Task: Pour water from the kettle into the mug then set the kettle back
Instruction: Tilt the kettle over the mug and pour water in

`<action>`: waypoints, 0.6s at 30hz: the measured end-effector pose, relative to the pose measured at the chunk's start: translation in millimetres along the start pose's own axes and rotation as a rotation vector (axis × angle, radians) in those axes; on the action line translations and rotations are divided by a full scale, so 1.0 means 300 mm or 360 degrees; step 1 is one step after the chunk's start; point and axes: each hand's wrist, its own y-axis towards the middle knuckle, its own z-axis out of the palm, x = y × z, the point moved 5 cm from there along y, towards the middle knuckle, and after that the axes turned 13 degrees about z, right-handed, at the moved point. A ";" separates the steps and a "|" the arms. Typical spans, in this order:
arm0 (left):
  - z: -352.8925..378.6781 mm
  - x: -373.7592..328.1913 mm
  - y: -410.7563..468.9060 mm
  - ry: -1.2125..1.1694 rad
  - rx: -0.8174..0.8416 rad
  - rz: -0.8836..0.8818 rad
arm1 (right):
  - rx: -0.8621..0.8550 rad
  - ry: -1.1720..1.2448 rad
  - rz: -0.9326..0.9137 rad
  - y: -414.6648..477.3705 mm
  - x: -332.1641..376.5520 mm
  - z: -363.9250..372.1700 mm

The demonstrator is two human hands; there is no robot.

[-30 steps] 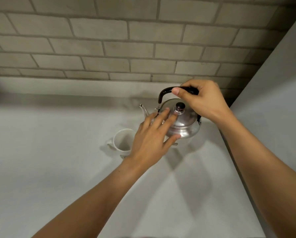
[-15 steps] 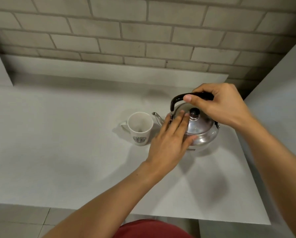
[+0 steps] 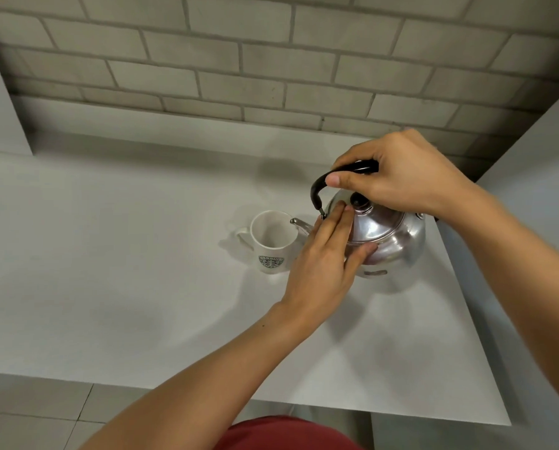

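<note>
A shiny steel kettle (image 3: 391,235) with a black knob and black handle is lifted and tilted left, its spout over the rim of a white mug (image 3: 271,241) with a green logo. My right hand (image 3: 401,173) is closed around the kettle's handle from above. The flat fingers of my left hand (image 3: 323,261) press on the lid and the kettle's left side, next to the knob. The mug stands upright on the white counter (image 3: 109,254), handle to the left. I cannot see any water stream.
A grey brick wall (image 3: 271,60) runs behind the counter. A white side wall (image 3: 537,222) closes in on the right, close to the kettle. The counter's front edge runs below my arms, with tiled floor (image 3: 28,414) beyond it.
The kettle has risen off the counter and tilted toward the mug. The view has tipped down, bringing the counter's front edge and the floor into sight. Both hands keep their places on the kettle.
</note>
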 end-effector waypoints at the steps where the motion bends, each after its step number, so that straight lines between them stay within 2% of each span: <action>1: -0.003 -0.001 0.004 -0.0014 -0.0025 0.0010 | 0.0011 -0.0024 -0.0017 0.005 0.010 -0.001; 18: -0.014 -0.027 0.027 -0.0298 -0.0205 0.0023 | 0.0183 -0.0270 -0.0121 0.069 0.121 -0.024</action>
